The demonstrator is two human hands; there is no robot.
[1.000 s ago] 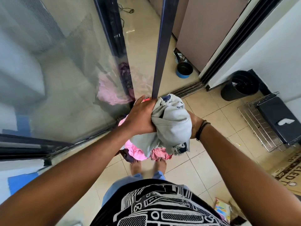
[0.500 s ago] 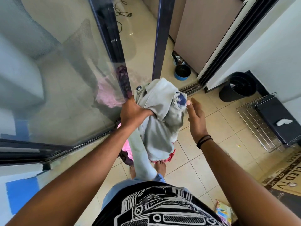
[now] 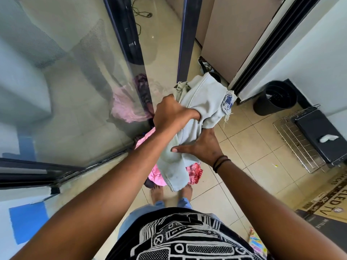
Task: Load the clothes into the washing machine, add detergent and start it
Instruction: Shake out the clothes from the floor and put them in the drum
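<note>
Here the left hand [image 3: 173,117] was clenched round the bunched upper part of a pale grey garment [image 3: 199,109], holding it up above the tiled floor [image 3: 244,147], while the right hand [image 3: 202,147] lay against the hanging part lower down, thumb stretched across the cloth and the other fingers hidden behind it, so whether it truly gripped could not be told. A frayed hem with a blue patch [image 3: 228,104] stuck out to the right. Below, a heap of pink and red clothes [image 3: 157,175] lay on the floor just in front of the bare feet [image 3: 156,192], beside the glass sliding door [image 3: 75,100]. No washing machine was in view. Judged from this, the gathering stage was under way. The dangling end could slip free or trail and catch underfoot, since only one hand plainly held it; the frayed threads might snag on the door track [image 3: 105,158]
</note>
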